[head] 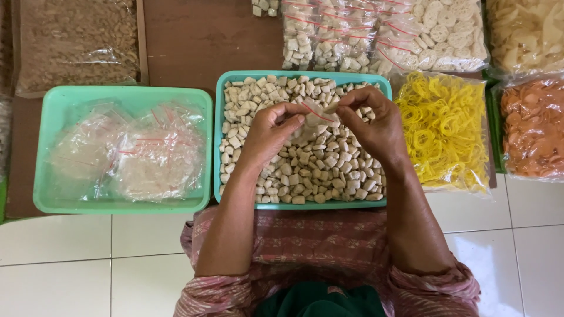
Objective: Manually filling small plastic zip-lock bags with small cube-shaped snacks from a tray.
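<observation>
Small clear bag point(317, 114) with a red zip strip, held up between both hands just above the middle tray point(218, 141). Its mouth sits at the fingertips; I can't tell if anything is inside.

Left hand point(271, 130): fingers curled in, thumb and forefinger pinched on the bag's left edge. Right hand point(376, 126): same pinch on the right edge, other fingers loosely folded. Both closed on the bag, nothing else in them.

Handling, my read: thin film, near weightless, floppy and a bit slick. It likely crumples if gripped mid-body. Best hold is the stiffer zip strip at the top, one pinch on each side, as it is held now.

Below it the green tray is heaped with small pale cracker chunks point(305, 170); they look dry, light and brittle.

To the left, a second green tray point(44, 176) holds a loose pile of empty clear bags point(132, 149). To the right, a bag of yellow curly crackers point(443, 126), then orange ones point(531, 126). Further back, filled small bags point(329, 35) lie in a row on the brown board point(200, 35). White floor tiles point(70, 264) in front.
</observation>
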